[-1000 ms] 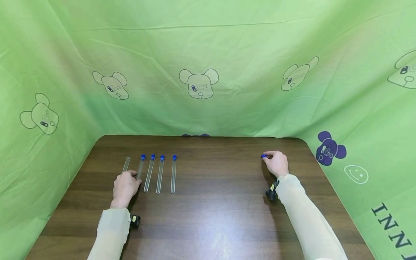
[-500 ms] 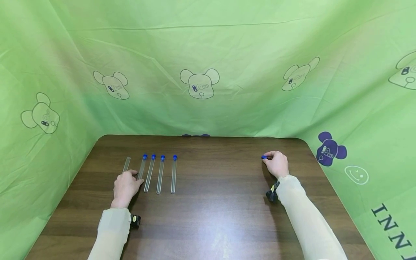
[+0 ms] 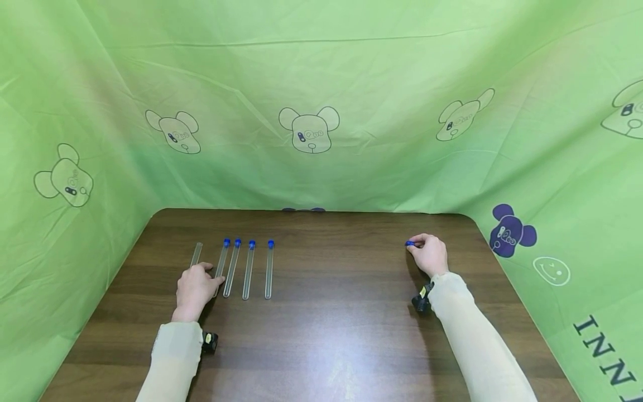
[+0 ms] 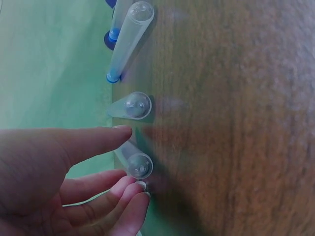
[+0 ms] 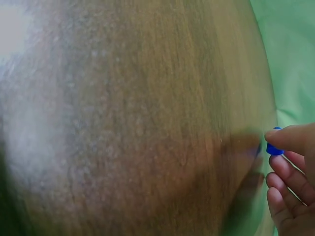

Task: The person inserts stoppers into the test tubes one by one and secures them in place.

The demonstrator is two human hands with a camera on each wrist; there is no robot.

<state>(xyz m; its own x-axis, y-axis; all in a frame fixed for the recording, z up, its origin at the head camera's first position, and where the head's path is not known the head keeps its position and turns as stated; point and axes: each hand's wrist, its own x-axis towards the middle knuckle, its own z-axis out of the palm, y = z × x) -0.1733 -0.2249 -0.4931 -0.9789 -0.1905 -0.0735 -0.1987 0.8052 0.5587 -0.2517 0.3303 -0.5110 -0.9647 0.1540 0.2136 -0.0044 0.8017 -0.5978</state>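
Observation:
In the head view my left hand [image 3: 195, 290] is at the left of the table, its thumb and fingers on either side of a clear test tube with a blue cap [image 3: 221, 262]. In the left wrist view, the fingertips lie against the tube's rounded end [image 4: 140, 165], while the thumb stands a little apart from it. A tube without a visible cap [image 3: 196, 254] lies further left, partly hidden by this hand. At the far right my right hand [image 3: 430, 255] pinches a small blue cap [image 5: 275, 147] between thumb and index finger, above the tabletop.
Three more blue-capped test tubes lie in a row to the right of the left hand, the nearest tube [image 3: 232, 271] close beside it, then a middle tube [image 3: 248, 271] and a last tube [image 3: 269, 271]. The brown wooden table [image 3: 331, 312] meets green cloth [image 3: 311, 184] behind and beside it.
The capped tube at my left hand has shifted right, closer to its neighbour. The left thumb has moved right, away from the fingers. The right hand stays nearly still with the cap.

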